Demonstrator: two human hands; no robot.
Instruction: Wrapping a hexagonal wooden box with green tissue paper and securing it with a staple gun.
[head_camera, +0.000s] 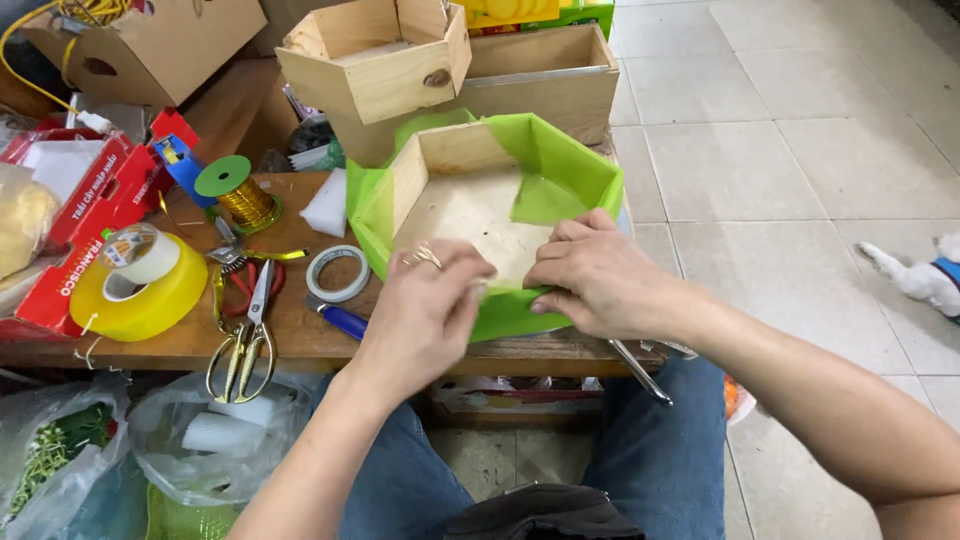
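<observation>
Both hands, left (425, 305) and right (592, 278), fingers clamped on green paper (560, 165), pressing it over box (455, 150) rim at worktop (300, 335) front edge.

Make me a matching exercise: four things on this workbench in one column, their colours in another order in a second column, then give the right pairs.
Things:
1. paper lining under both hands
2. big tape roll
3. wire spool
4. scissors

Colours:
A. gold wire, green cap
B. gold handles
C. bright green
D. translucent yellow

Pairs: 1-C, 2-D, 3-A, 4-B

The left hand and right hand press the lining onto the near rim of the wooden box.
</observation>
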